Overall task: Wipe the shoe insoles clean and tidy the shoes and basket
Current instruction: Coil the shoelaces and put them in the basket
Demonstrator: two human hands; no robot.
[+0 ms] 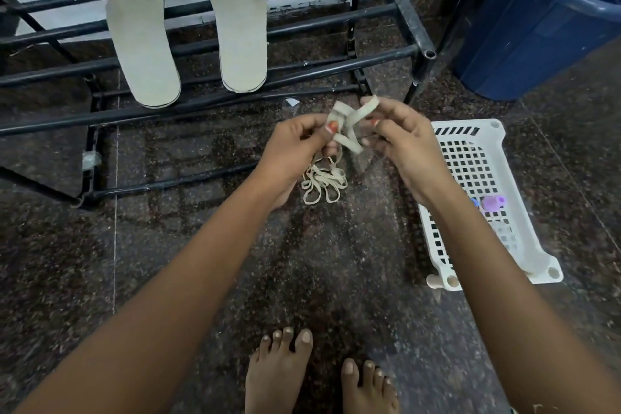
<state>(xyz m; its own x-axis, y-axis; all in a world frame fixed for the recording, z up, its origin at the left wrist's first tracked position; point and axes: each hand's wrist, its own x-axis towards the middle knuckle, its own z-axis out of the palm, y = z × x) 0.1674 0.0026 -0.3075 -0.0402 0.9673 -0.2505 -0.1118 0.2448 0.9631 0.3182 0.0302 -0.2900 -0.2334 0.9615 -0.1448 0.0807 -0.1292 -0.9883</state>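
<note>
Two pale insoles lean on the black shoe rack [396,54]: the left insole [142,33] and the right insole [238,17], toes pointing down toward me. In front of the rack, my left hand [295,141] and my right hand [400,138] both pinch a bunch of cream shoelaces [351,124], crossed and looped between the fingers. More loops of the lace [324,185] hang below my left hand. A white plastic basket [524,212] lies on the floor at the right, partly behind my right forearm.
A large blue bucket [544,20] stands at the back right beside the rack. Small purple and blue items [492,202] lie in the basket. My bare feet [319,376] stand on the dark speckled floor at the bottom. A white scrap [291,101] lies under the rack.
</note>
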